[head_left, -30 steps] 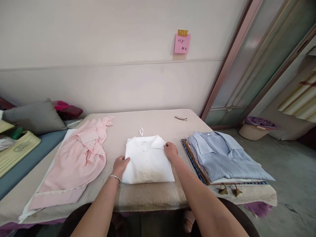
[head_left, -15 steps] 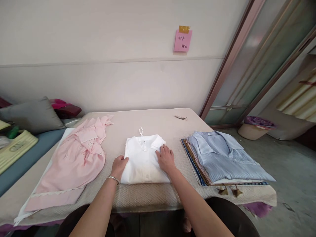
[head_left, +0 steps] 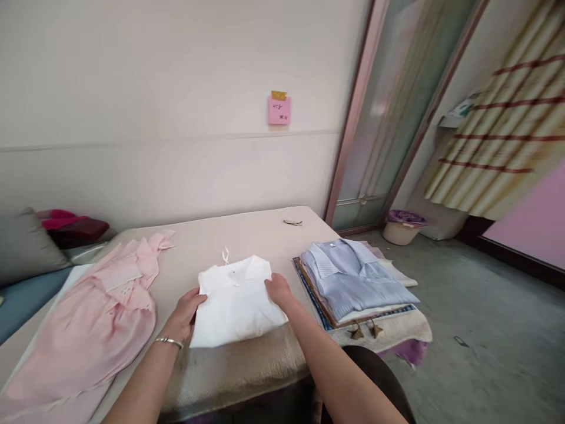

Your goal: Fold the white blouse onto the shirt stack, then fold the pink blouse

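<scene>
A folded white shirt [head_left: 238, 306] with its collar at the far end is between my two hands over the bed. My left hand [head_left: 188, 306] grips its left edge, thumb on top and fingers underneath. On the other side, my right hand [head_left: 278, 288] pinches the upper right edge, the fingers partly hidden. A white strip [head_left: 225, 255] sticks out beyond the collar. To the right lies a stack of folded clothes topped by a light blue striped shirt [head_left: 357, 282]. A pink garment [head_left: 101, 312] with lace trim lies spread at the left.
Beyond the shirt, a dark hair clip [head_left: 292, 222] rests on the bed cover [head_left: 212, 232]. A grey pillow [head_left: 26, 247] and dark red items [head_left: 77, 228] sit at the left. A lined bin [head_left: 402, 228] stands on the floor; a pink note [head_left: 279, 110] is taped to the wall.
My view has swung to the right. My right hand has gone from lying flat on the white shirt to gripping its edge, and the shirt looks slightly lifted and tilted.
</scene>
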Action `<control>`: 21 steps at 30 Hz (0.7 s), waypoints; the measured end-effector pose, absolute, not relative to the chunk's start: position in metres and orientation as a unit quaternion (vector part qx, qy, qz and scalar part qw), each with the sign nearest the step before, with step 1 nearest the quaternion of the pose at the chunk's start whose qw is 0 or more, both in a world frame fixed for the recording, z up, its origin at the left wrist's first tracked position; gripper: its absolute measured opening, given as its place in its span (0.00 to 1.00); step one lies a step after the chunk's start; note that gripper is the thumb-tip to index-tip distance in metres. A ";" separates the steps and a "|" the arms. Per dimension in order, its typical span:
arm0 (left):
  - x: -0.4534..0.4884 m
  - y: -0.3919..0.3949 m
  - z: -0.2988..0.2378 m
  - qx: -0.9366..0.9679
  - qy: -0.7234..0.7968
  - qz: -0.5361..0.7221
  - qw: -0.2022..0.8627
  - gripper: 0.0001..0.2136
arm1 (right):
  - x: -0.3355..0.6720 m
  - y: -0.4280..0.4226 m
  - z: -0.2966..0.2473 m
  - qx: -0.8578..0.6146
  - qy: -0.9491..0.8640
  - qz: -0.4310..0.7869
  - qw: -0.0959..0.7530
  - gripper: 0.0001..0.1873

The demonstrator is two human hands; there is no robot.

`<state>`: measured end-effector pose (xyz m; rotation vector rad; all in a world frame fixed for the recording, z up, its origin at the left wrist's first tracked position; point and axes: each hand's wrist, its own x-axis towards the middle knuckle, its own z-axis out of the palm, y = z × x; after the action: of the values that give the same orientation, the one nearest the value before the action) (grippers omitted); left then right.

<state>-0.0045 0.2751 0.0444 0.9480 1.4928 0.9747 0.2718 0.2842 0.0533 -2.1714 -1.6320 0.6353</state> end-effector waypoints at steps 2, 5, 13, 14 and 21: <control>0.015 0.271 0.069 0.387 0.587 0.432 0.565 0.28 | 0.289 0.277 0.075 -0.759 -0.597 0.185 0.184 0.13; 0.059 0.269 0.110 0.407 0.536 0.468 0.573 0.31 | 0.332 0.265 0.117 -0.760 -0.608 0.123 0.197 0.15; 0.243 0.275 0.166 0.545 0.354 0.505 0.568 0.35 | 0.525 0.245 0.207 -0.815 -0.543 -0.011 0.202 0.18; 0.266 0.275 0.160 0.552 0.345 0.501 0.571 0.35 | 0.547 0.243 0.206 -0.823 -0.534 -0.022 0.192 0.18; 0.360 0.262 0.055 0.596 0.438 0.376 0.559 0.24 | 0.623 0.231 0.117 -0.868 -0.477 0.024 0.137 0.13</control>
<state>0.3601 0.2622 0.0551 1.4049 1.0319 0.8875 0.6230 0.2310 0.1167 -2.5114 -1.3809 0.0702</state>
